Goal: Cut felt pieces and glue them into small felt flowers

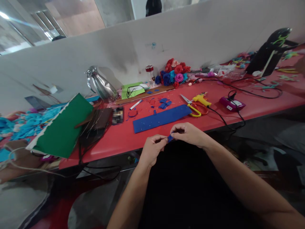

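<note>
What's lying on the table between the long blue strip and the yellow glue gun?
In the head view, scissors with yellow and orange handles lie between the long blue strip and the yellow glue gun, blades pointing toward the wall.

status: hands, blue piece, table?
Both hands pinch the blue scrap: left hand, right hand, at the near edge of the red table. Blue strip lies flat just beyond; scissors and glue gun further right, untouched.

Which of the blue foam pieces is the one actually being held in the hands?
The tiny blue piece pinched between left hand and right hand; the long blue strip and small scraps lie on the red table.
</note>
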Demonstrator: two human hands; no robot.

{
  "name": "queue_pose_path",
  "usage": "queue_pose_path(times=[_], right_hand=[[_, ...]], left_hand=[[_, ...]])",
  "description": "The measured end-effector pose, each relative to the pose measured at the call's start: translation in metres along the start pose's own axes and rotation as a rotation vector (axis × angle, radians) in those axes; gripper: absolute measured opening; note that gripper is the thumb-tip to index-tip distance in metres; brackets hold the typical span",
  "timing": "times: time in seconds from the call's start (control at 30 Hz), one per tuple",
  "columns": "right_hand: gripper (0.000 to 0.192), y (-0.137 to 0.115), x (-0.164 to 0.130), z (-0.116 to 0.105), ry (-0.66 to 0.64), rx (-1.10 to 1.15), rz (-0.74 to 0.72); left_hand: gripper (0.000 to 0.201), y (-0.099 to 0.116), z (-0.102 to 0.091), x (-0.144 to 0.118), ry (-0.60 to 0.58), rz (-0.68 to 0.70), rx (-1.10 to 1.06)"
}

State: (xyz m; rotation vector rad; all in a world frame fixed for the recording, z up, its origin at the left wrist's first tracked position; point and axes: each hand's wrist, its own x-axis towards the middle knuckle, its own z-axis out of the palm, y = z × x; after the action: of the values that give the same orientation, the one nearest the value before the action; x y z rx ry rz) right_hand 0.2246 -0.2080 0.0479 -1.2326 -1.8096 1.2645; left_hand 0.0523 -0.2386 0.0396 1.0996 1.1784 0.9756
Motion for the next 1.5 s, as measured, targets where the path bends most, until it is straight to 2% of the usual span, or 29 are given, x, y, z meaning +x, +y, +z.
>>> queue_pose_path(times=[0.13,0.33,0.43,0.63,0.93,1.13,1.5], right_hand=[[0.011,0.001,0.001,0.000,-0.009,0.009,-0.013],[0.007,-0.003,0.000,-0.005,-0.047,0.020,-0.064],[0.009,-0.005,0.000,-0.007,-0.071,0.030,-0.088],[0.009,-0.006,0.002,-0.006,-0.053,0.036,-0.044],[0.015,-0.008,-0.002,-0.002,-0.025,0.056,0.021],[0.012,-0.009,-0.003,-0.002,-0.007,0.025,-0.005],[0.018,-0.012,-0.006,-0.002,-0.022,-0.082,-0.012]], left_hand=[[0.018,0.001,0.001,-0.001,-0.017,-0.025,-0.036],[0.026,0.004,-0.003,-0.001,-0.171,-0.192,-0.229],[0.026,0.004,-0.006,0.000,-0.188,-0.236,-0.271],[0.022,0.004,-0.005,0.001,-0.139,-0.207,-0.204],[0.016,0.005,-0.001,-0.003,-0.031,-0.064,-0.057],[0.016,0.005,-0.001,-0.002,-0.005,-0.055,-0.049],[0.020,0.008,0.002,-0.006,0.065,-0.063,-0.090]])
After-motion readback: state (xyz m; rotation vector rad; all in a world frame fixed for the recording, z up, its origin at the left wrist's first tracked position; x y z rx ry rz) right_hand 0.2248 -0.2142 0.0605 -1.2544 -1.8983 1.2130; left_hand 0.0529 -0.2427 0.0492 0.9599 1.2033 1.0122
